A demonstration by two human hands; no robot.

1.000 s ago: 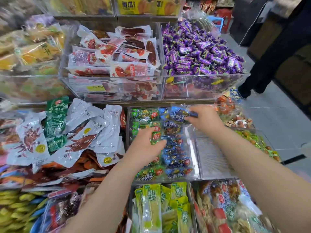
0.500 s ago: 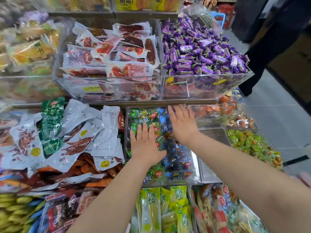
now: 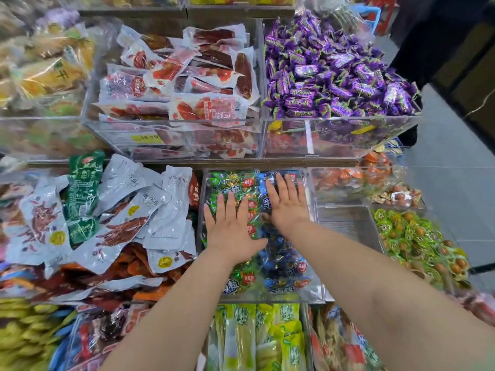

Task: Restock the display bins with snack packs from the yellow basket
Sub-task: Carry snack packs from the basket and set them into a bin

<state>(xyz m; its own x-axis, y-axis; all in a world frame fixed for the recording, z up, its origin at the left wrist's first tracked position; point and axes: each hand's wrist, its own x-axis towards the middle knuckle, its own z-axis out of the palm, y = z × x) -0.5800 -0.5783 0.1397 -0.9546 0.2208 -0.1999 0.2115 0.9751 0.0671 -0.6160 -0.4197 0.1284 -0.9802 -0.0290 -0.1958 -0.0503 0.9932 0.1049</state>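
Hands, left hand point(image 3: 231, 231), right hand point(image 3: 288, 207), grips released, flat on snack packs point(image 3: 284, 263)

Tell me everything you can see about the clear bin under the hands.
The bin is a clear, glossy plastic box, open on top, in the display's lower row. It is nearly full: green packs on its left side, blue packs on its right. The left hand lies flat on the green packs, the right hand flat on the blue ones, fingers straight.
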